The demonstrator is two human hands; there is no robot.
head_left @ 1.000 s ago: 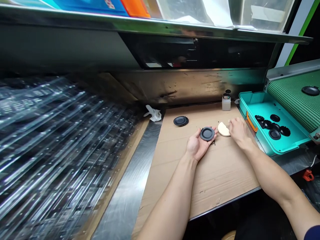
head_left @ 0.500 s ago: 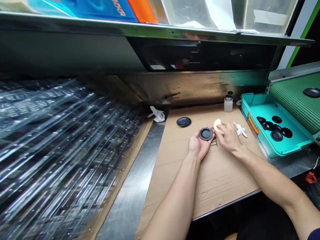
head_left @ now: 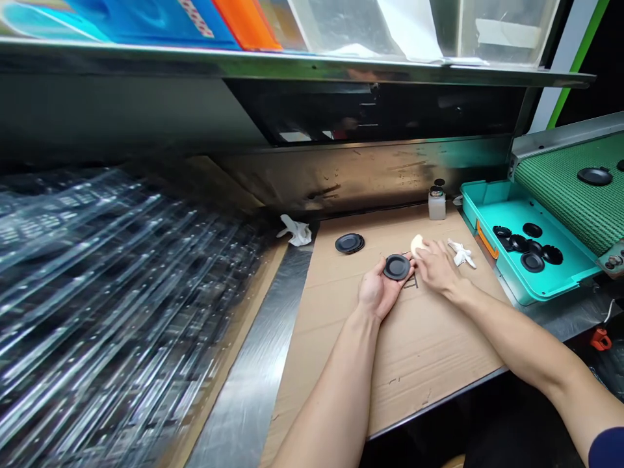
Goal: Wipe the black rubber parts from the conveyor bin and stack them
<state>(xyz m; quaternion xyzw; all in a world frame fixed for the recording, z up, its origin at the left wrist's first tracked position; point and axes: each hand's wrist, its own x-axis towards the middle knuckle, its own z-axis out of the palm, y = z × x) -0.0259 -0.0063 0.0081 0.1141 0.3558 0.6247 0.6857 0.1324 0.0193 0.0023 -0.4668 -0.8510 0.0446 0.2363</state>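
A round black disc-shaped part (head_left: 396, 267) with a raised rim rests in my left hand (head_left: 376, 292), palm up, with fingers and thumb around its edge. Just to the right, my right hand (head_left: 437, 268) grips a cream-coloured pad (head_left: 417, 246), perhaps a sponge, that partly shows past the fingertips. The pad is close beside the disc; I cannot tell whether they touch. Farther back on the cardboard sheet (head_left: 336, 344) lies a small stack of similar black discs (head_left: 350, 244). The fingertips under the disc are partly hidden.
A turquoise tray (head_left: 560, 286) with several black parts stands at the right, beside a green conveyor belt (head_left: 560, 169) carrying more. A small bottle (head_left: 437, 205) stands at the back. Crumpled white gloves (head_left: 461, 253) lie nearby. Clear plastic trays (head_left: 112, 312) fill the left; a metal shelf (head_left: 312, 68) overhangs.
The camera view has shifted slightly, moving most things left. Another black part has come into view on the belt at the right edge. Both hands keep their holds.
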